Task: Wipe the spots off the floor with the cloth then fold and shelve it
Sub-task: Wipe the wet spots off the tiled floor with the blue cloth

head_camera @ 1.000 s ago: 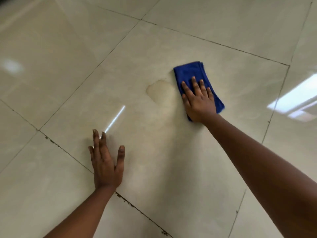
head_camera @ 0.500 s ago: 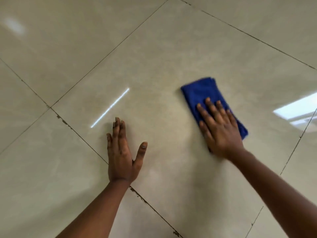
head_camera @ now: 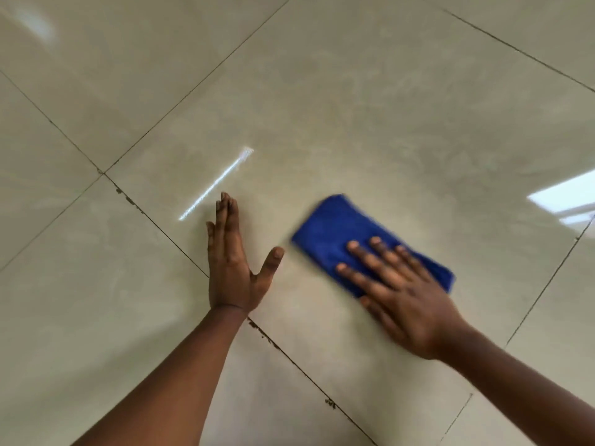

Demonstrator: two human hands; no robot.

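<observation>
Cloth [head_camera: 335,233], blue, folded, right of centre on the floor [head_camera: 354,107]: pinned flat under the spread right hand [head_camera: 402,294], left hand [head_camera: 230,268] splayed empty; judged soft, light, seemingly blurred; best pinched at an edge.

Folded blue cloth [head_camera: 341,233] flat on glossy floor [head_camera: 354,107]

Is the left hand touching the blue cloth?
No, the left hand lies flat on the bare floor, apart from the cloth.
</observation>
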